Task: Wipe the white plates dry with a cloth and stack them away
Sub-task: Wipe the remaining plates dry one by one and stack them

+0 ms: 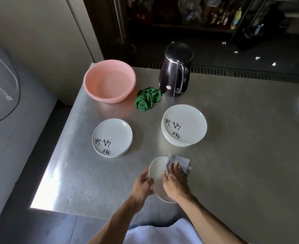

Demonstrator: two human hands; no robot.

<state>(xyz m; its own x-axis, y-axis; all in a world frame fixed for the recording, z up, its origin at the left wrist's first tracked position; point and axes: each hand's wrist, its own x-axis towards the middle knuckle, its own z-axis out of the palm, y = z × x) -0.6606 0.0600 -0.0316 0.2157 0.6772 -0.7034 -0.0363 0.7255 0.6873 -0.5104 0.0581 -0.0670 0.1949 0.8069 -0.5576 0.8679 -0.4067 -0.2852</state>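
Wiping now: left hand (143, 182) grips the plate (156, 173), right hand (175, 180) presses flat on the cloth (179, 162); next, probably lifting it onto the ten-o'clock stack (112, 138).

The forearms (117, 221) run bare behind the left hand (142, 186) and the right hand (176, 185). Nearer the body than the hands, a white garment (162, 233) shows, bluish at one edge.

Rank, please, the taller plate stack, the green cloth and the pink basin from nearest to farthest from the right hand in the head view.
From the right hand:
1. Taller plate stack, straight ahead of it.
2. Green cloth, farther back, mid-table.
3. Pink basin, far left corner.
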